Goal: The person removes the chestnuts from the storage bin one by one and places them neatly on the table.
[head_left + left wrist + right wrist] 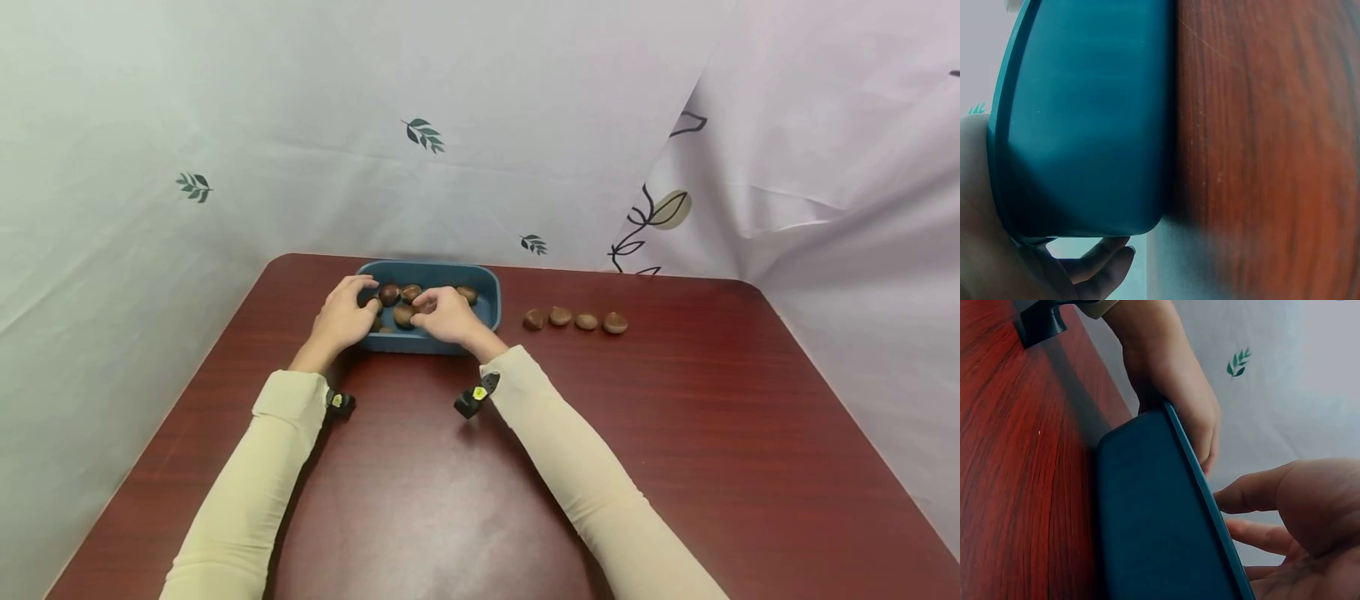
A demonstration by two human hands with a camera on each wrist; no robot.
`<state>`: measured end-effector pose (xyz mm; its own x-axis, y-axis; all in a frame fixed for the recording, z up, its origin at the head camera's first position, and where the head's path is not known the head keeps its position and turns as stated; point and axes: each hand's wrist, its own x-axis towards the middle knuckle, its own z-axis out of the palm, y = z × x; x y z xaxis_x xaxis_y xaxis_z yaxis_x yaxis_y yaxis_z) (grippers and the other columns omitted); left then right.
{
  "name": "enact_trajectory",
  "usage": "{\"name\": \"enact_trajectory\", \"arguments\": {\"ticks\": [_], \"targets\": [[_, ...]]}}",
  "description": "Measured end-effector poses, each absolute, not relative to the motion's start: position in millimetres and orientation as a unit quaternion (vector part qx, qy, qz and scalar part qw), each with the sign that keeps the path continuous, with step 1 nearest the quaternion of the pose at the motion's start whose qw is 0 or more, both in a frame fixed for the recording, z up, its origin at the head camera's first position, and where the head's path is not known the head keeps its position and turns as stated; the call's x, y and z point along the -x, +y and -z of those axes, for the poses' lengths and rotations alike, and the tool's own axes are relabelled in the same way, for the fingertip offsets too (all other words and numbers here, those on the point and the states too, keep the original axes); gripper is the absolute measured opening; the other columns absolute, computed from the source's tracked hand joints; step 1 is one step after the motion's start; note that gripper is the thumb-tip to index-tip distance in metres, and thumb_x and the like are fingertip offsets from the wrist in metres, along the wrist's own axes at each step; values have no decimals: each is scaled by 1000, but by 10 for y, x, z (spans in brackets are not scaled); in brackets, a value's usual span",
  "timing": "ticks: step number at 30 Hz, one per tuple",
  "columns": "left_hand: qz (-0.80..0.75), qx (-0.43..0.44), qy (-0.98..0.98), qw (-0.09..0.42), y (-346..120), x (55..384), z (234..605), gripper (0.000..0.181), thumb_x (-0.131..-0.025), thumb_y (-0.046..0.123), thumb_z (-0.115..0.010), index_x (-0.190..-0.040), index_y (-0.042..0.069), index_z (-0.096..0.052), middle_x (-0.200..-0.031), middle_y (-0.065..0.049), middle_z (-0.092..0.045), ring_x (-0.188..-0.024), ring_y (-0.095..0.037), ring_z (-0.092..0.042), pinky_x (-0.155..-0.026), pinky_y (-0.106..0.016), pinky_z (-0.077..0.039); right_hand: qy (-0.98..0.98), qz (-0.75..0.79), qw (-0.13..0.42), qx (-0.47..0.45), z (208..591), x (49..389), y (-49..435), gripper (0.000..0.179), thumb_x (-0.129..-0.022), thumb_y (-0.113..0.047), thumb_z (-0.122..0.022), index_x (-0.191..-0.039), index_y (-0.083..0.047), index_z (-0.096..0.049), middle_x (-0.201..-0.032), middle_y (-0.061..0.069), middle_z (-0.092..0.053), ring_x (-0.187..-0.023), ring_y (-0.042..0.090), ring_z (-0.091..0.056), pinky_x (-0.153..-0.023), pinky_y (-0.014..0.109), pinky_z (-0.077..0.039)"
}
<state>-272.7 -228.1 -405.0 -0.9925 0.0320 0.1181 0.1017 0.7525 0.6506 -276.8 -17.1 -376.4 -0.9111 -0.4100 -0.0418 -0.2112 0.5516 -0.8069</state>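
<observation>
A blue bin (378,340) with several brown chestnuts stands at the back of the table. My left hand (343,315) grips its left end, thumb over the rim and fingers around the outer wall, as the left wrist view shows. My right hand (447,315) reaches over the front wall into the bin, its thumb and fingers spread around a chestnut. Another chestnut (402,315) lies just left of the thumb. In the right wrist view the rim hides the right fingertips (1250,492) in part, so whether they pinch anything cannot be seen.
Right of the bin, several chestnuts form a row, from one (533,319) nearest the bin to another (615,322) at the right end. A white cloth (480,200) with leaf prints hangs behind the reddish-brown table (675,433). Each wrist wears a black camera strap (489,383).
</observation>
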Motion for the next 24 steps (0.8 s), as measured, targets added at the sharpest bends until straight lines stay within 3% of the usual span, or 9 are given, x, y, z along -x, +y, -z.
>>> {"name": "enact_trajectory", "arguments": {"ticks": [12,24], "targets": [[349,38,-935,56,-2282,2724,4053,44,-100,20,-47,-142,9,-51,-156,-6,-35,-141,-37,-34,-100,-65,-34,856,456,166,181,3794,2826,-288,28,-94,-13,-67,-120,-3,-69,-112,10,-67,-85,20,-65,-72,30,-52],[347,39,-935,58,-2274,2736,4067,44,-99,19,-47,-142,8,-51,-156,-8,-35,-140,-38,-34,-99,-65,-35,835,493,200,138,3890,2945,-389,36,-94,-14,-68,-128,-4,-63,-124,13,-61,-84,18,-68,-73,29,-56]]}}
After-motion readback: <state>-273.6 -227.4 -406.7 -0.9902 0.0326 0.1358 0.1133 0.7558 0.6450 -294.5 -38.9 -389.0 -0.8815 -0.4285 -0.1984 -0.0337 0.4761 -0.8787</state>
